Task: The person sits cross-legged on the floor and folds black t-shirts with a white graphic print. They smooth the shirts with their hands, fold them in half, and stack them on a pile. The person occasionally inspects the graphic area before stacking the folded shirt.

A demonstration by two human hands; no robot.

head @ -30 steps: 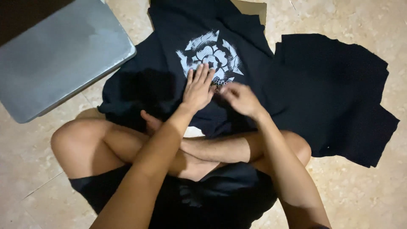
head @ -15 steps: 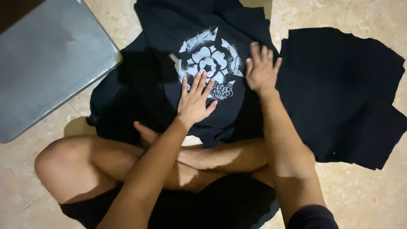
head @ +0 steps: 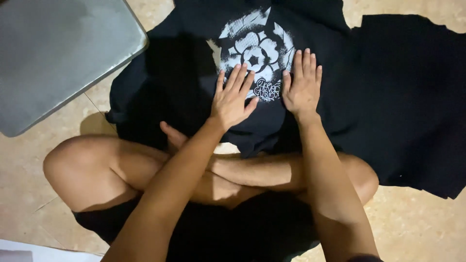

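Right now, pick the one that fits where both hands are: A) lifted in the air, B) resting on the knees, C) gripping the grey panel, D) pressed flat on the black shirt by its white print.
D: the left hand and right hand lie flat, fingers spread, on the black shirt, at the lower edge of its white print.

A black T-shirt (head: 194, 92) lies spread flat on a beige tiled floor, front side up, directly ahead of a person seated cross-legged. A white print on its chest shows a rose-like flower with petals fanning outward and a smaller patch of white markings beneath it. The fabric lies mostly smooth around the print, while its near edge is rumpled and bunches against the person's shins. One side of the garment trails toward the left, ending in a loose, uneven hem. Its right side overlaps or touches more black cloth there; where one ends and the other begins cannot be told.
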